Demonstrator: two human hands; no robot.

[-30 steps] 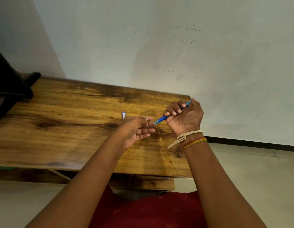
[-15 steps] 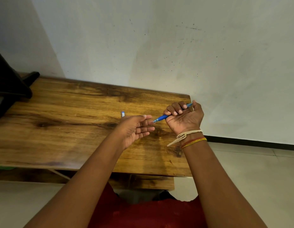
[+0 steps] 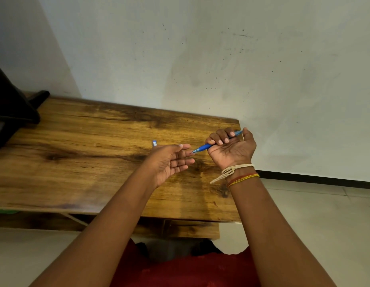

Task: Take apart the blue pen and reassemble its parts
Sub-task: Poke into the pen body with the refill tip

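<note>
Not much has changed in the last second. My right hand (image 3: 231, 148) still has the pen (image 3: 207, 146) in a fist, and my left hand (image 3: 169, 160) has stayed close to the tip. The small blue bit (image 3: 154, 143) has not moved on the table (image 3: 86, 162); it lies just past my left fingertips. I think it is a part of the pen, maybe the cap, but it is too small to tell. So I think the pen is partly apart, and I am working at the tip end now.

My right hand is shut around the pen. The fingers curl over the top of it and the palm faces me. The back end of the pen sticks out by my thumb, and the tip sticks out toward my left hand.

My left hand is open, with the palm up and the fingers almost straight. It holds nothing I can see. One fingertip looks like it touches the pen tip, or is just beside it. I cannot tell which.
</note>
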